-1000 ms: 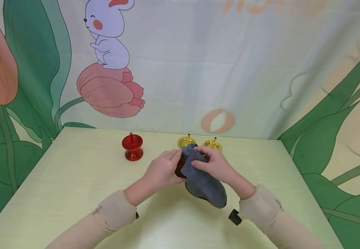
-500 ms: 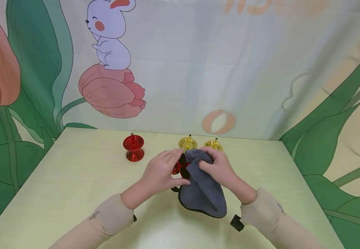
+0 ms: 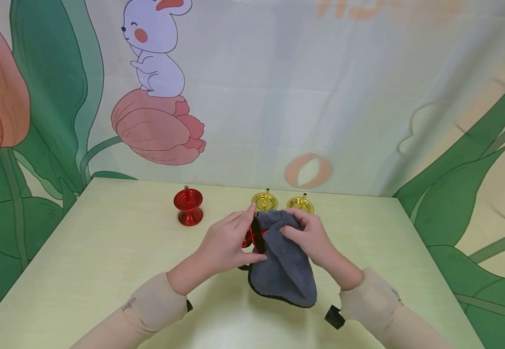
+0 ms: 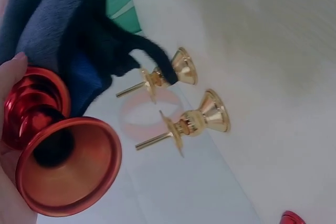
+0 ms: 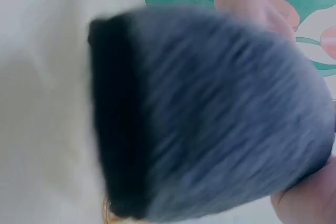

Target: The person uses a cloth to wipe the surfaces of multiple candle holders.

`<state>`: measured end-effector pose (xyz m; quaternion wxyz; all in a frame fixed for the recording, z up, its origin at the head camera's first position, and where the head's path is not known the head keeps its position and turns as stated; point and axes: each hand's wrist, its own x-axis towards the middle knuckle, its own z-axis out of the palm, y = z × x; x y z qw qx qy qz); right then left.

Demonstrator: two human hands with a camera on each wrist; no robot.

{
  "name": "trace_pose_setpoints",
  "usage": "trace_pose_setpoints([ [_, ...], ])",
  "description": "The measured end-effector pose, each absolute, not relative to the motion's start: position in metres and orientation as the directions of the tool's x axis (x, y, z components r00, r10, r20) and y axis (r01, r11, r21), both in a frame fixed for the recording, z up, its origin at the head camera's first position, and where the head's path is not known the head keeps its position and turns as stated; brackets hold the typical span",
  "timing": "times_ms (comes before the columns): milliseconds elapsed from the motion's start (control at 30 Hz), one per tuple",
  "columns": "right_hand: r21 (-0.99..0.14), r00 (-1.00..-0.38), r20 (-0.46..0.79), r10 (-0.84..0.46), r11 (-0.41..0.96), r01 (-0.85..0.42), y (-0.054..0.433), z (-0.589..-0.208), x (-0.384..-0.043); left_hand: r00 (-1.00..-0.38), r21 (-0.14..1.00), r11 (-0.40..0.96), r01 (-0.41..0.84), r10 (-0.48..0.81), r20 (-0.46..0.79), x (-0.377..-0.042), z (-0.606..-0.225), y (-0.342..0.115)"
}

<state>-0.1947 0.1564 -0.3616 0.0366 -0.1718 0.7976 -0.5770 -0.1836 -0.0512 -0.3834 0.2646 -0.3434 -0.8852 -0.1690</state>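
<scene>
In the head view my left hand [image 3: 223, 245] holds a shiny red candle holder [image 3: 258, 235] between thumb and fingers, tipped on its side. Its hollow flared foot [image 4: 68, 166] faces the left wrist camera. With thumb and fingers my right hand [image 3: 313, 237] pinches a grey cloth [image 3: 284, 271] with black edging, bunched against the far side of the red holder. The cloth covers part of the holder and hangs down below both hands. Up close, the same cloth [image 5: 226, 119] fills most of the right wrist view and hides the right fingertips.
Behind the hands stand two gold candle holders, a left one [image 3: 264, 201] and a right one [image 3: 300, 204], each with an upright pin. Another red candle holder [image 3: 189, 207] stands further left on the pale table [image 3: 104, 252]. A printed curtain [image 3: 252, 97] hangs behind the table.
My left fingers have spread, so more of the red candle holder shows. The cloth's hanging part has swung left and opened wider. My right hand has shifted slightly right.
</scene>
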Motion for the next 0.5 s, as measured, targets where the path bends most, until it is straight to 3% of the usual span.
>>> trace_pose_setpoints([
  [100, -0.876, -0.916, 0.182, -0.358, 0.364, -0.316, 0.161, -0.357, -0.193, -0.667, 0.151, 0.715, 0.682, 0.523, 0.531, -0.182, -0.380, -0.051],
  [200, -0.738, -0.850, 0.297, -0.436, 0.459, -0.494, 0.165, -0.350, -0.191, -0.705, 0.187, 0.722, 0.666, 0.527, 0.474, -0.180, -0.375, -0.051],
  [367, -0.374, -0.624, 0.502, -0.599, 0.500, -0.781, 0.165, -0.341, -0.186, -0.738, 0.249, 0.713, 0.656, 0.537, 0.408, -0.180, -0.368, -0.050],
  [500, -0.160, -0.449, 0.596, -0.665, 0.450, -0.879, 0.161, -0.340, -0.184, -0.751, 0.303, 0.695, 0.652, 0.538, 0.382, -0.179, -0.364, -0.050],
])
